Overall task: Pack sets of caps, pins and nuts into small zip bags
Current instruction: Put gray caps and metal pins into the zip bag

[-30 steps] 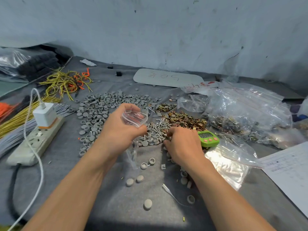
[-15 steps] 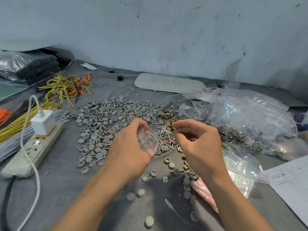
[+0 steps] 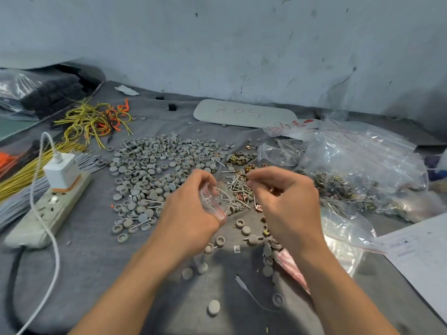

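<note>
- Your left fingers [image 3: 205, 175] were curled round a small zip bag [image 3: 216, 200], thumb and fingertips pinching its mouth so that the red seal strip faced your right side.
- Your right fingers [image 3: 266, 174] were bunched together, tips meeting just beside the bag's mouth; a few copper nuts [image 3: 273, 189] showed inside the curl, though how many you held was too small to tell.
- The left hand [image 3: 191, 211] held the bag lifted off the desk [image 3: 96, 262], above the near edge of the pins [image 3: 238, 189]; the right hand [image 3: 287, 204] hung close to it, not touching.
- The bag looked thin, limp and slick — likely to fold shut by itself. Grip it by the stiffer seal strip, one lip per finger, so the mouth stays wide.
- The nuts are small, hard and probably quick to roll; drop them from low over the opening.
- The pins are thin and pointed — feed them head first, or they may pierce the film.
- The caps [image 3: 157, 165] lay spread to the left of the pins, light and easy to pinch by the rim; more were scattered near your wrists.
- A nut pile [image 3: 239, 158] sat just beyond the pins.
- Large clear bags [image 3: 362, 160] lay on the right, a paper sheet [image 3: 423, 257] at the desk's right edge, and a power strip [image 3: 48, 211] with bundled wires [image 3: 94, 119] on the left.
</note>
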